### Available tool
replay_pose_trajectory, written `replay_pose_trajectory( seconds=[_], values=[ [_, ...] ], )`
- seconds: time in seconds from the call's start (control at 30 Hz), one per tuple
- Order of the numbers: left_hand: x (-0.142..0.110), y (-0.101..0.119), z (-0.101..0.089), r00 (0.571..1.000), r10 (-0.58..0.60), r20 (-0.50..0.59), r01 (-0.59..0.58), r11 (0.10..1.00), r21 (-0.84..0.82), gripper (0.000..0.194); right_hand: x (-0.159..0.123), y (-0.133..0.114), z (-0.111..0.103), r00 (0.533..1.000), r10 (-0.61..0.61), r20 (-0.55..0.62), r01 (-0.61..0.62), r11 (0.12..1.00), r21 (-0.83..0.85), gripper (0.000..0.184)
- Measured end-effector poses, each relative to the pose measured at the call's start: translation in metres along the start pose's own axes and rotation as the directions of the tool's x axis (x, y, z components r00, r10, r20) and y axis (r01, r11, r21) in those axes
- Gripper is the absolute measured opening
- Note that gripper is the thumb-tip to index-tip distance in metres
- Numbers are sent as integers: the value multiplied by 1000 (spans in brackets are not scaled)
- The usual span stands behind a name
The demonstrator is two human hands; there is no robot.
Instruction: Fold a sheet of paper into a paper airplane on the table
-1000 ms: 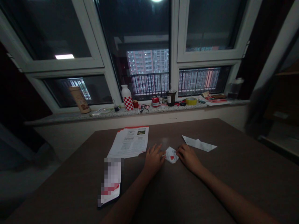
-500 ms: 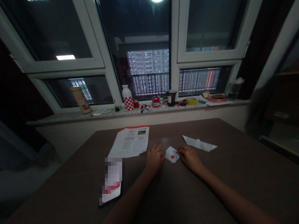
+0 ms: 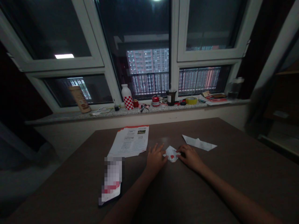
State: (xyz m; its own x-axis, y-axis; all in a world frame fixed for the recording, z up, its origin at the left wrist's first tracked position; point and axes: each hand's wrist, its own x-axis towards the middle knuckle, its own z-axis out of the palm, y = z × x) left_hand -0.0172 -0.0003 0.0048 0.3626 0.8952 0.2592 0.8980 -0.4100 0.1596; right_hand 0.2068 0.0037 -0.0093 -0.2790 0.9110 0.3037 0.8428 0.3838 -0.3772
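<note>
A small folded piece of paper (image 3: 172, 153), white with printed lines and a red mark, lies on the table between my hands. At its left corner, the thumb and a finger of my left hand (image 3: 156, 159) pinch the edge, while the other fingers spread out towards the window. My right hand (image 3: 189, 157) has its fingertips closed on the right corner, its remaining fingers curled. Behind my right hand lies a folded paper boat (image 3: 199, 143), long and pointed at both ends.
Printed sheets (image 3: 130, 141) lie left of my hands on the brown table (image 3: 201, 199). Nearer me is a phone (image 3: 111, 183), its screen blurred out. Along the windowsill stand a checkered bottle (image 3: 127, 97), a red can (image 3: 155, 101), a dark cup (image 3: 171, 98) and yellow tape (image 3: 191, 100).
My left hand's fingers have spread a little, and its thumb has come closer to the paper. Both hands stay at the paper's sides. The view has shifted very slightly.
</note>
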Motion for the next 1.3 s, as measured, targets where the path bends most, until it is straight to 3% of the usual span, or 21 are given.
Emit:
replay_pose_trajectory(
  seconds=[0.63, 1.03, 1.2, 1.3],
  values=[
    [-5, 5, 8, 999, 3, -45, -3, 1000, -2, 43, -3, -2, -2, 1000, -14, 17, 13, 1000, 24, 33],
    [-5, 4, 7, 1000, -1, -11, 1, 999, -35, 47, -5, -4, -3, 1000, -9, 23, 8, 999, 33, 45],
    [-6, 1, 12, 999, 28, -45, -30, 999, -34, 49, -6, -5, -3, 999, -33, 18, 32, 995, 96, 43],
    [-6, -1, 13, 998, 40, -56, -43, 998, -41, 50, -5, -5, -3, 994, -111, 20, 106, 979, 174, 30]
  ],
)
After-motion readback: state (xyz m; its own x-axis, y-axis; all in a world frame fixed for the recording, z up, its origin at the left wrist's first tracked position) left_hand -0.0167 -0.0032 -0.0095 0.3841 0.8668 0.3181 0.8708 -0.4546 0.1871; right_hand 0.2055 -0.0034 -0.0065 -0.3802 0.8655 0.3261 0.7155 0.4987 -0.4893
